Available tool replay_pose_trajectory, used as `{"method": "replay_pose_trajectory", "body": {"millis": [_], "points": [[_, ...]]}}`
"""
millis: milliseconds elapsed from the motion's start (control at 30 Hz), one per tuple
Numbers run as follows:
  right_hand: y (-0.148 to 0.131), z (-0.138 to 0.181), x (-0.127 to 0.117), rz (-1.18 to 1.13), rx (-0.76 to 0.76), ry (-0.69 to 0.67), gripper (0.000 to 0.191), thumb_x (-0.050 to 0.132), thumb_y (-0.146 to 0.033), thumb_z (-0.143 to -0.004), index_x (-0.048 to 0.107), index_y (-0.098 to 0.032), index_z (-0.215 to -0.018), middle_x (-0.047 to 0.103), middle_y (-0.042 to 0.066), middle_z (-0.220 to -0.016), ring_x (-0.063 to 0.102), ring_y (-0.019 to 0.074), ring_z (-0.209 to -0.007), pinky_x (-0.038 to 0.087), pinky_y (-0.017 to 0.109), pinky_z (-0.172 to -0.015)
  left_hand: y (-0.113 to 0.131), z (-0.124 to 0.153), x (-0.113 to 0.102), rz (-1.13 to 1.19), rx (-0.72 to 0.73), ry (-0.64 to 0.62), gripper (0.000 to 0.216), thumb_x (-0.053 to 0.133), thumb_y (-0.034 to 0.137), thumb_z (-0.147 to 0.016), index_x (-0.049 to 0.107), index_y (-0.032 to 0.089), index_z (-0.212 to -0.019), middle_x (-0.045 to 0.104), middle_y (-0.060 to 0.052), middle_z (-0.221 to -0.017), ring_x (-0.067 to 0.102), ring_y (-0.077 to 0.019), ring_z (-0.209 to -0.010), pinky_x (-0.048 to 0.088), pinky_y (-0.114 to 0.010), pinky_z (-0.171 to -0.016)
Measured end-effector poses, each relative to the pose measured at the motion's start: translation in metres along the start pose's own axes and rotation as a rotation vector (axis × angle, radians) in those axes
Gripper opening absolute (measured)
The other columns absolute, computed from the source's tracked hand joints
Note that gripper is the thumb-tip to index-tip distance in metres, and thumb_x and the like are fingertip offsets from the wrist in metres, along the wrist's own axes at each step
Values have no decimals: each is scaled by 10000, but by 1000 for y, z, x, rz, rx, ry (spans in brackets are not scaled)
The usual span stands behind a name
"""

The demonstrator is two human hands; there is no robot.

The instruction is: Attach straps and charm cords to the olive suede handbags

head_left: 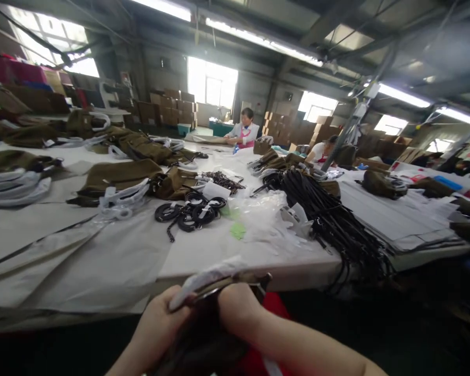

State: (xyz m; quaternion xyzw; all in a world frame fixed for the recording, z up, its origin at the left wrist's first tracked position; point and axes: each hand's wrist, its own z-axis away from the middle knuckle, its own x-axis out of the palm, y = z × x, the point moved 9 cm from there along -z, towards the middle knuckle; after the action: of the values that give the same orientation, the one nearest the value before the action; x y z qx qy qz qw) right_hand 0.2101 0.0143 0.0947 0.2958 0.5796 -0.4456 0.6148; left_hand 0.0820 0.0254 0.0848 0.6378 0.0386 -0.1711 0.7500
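Observation:
Both my hands are low at the near edge of the white table (203, 250). My left hand (156, 326) and my right hand (238, 310) are closed together on a dark belt with a white plastic wrap (215, 282), held just below the table's front edge. A dark bundle hangs under my hands; what it is stays unclear. On the table ahead lie several coiled black belts (191, 211) and a long heap of black straps (329, 219) that spills over the front edge at the right.
Olive-brown garments (121, 175) and white strap bundles (11, 185) cover the left of the table. Loose clear plastic bags (266, 214) lie mid-table. A person in white and pink (245, 133) works at the far end; another sits at the right. Cardboard boxes line the back wall.

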Motion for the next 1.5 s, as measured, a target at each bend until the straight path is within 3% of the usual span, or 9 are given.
{"method": "replay_pose_trajectory", "body": {"millis": [100,200,300,533,667,833,1133,1367,1500], "points": [[17,11,-2,-27,41,52,211,502,-137,-911,712,-123,-903,736,137,-849,713,265,-771,566,369,-709,0,-12,-5,88,-67,4,229,645,289,-536,730,175,-716,691,-4,-648,605,-194,-639,472,-286,-641],[3,13,-3,-143,-160,149,237,502,-191,-956,657,-171,-1134,697,111,-1091,674,223,-1001,527,328,-882,-6,-24,-8,201,-123,10,258,672,271,-500,733,137,-712,685,-22,-637,598,-186,-618,468,-292,-631],[-17,10,15,-201,-315,58,287,508,-150,-938,612,-145,-1206,687,112,-1119,661,214,-1011,513,328,-913,-15,-28,-4,287,-166,5,248,679,235,-497,741,130,-713,682,-24,-622,595,-175,-593,465,-281,-603],[-27,4,21,-157,-297,110,263,461,-116,-946,613,-160,-1156,644,116,-1168,638,212,-999,520,311,-861,-18,-27,-1,373,-166,19,222,712,191,-497,748,118,-703,704,-28,-653,599,-149,-598,454,-243,-582],[-23,0,28,-121,-250,58,250,451,-107,-949,627,-149,-1122,663,116,-1105,651,207,-929,525,313,-833,-21,-32,-1,369,-173,9,226,711,197,-495,738,121,-706,696,-25,-637,617,-165,-607,469,-260,-605],[-24,1,20,-146,-262,135,267,435,-126,-973,610,-159,-1172,637,116,-1171,626,214,-1023,512,315,-870,-25,-35,-1,371,-174,3,257,716,204,-504,743,115,-743,698,-30,-652,633,-177,-642,478,-263,-617],[-24,-12,25,-104,-229,-60,249,426,-142,-974,673,-162,-995,669,97,-1061,663,187,-865,498,271,-743,-17,-40,-15,238,-107,116,242,642,202,-474,737,129,-685,694,-27,-652,620,-192,-657,477,-281,-628],[-48,22,-13,-209,-536,-158,184,540,-307,-942,660,-168,-958,711,54,-915,659,178,-817,479,268,-761,14,-32,-28,26,-77,-17,229,628,252,-493,746,174,-673,718,-46,-705,631,-234,-717,492,-324,-679],[-40,16,18,-206,-463,-264,216,561,-341,-922,680,-161,-908,729,59,-882,666,193,-776,483,271,-698,-18,-38,-14,-132,-153,-20,208,568,251,-484,711,188,-621,690,-34,-634,616,-242,-671,477,-338,-651]]}}
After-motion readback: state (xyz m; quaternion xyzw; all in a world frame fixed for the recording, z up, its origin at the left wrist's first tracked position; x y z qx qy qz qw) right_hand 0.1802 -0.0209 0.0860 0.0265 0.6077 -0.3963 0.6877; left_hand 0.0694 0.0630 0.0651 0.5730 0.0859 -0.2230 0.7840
